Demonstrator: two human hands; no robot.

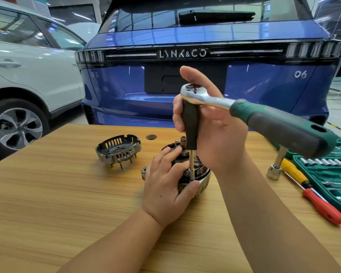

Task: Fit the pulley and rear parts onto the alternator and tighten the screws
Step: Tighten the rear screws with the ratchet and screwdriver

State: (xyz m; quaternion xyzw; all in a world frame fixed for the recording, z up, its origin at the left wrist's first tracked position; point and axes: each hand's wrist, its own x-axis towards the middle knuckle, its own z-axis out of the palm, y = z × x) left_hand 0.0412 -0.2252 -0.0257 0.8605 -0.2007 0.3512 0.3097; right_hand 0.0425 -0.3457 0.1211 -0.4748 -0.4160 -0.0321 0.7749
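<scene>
The alternator body point(202, 177) stands on the wooden table point(57, 194), windings and shaft end up. My left hand point(165, 186) grips its near side, thumb at the rim. My right hand point(215, 125) holds the black extension grip point(190, 125) of a ratchet wrench point(280, 121) upright; its chrome head sits on top and the green handle points right. The thin shaft ends in a small socket point(192, 172) set on the alternator's rim. The rear cover point(118, 149), slotted with bolts hanging down, lies to the left, apart from the alternator.
A green socket-set case point(327, 174) lies open at the right edge. Beside it lie a yellow-and-red screwdriver point(311, 191) and a large socket on an extension bar point(276, 168). A small round disc point(151, 137) lies near the table's far edge. A blue car stands close behind the table.
</scene>
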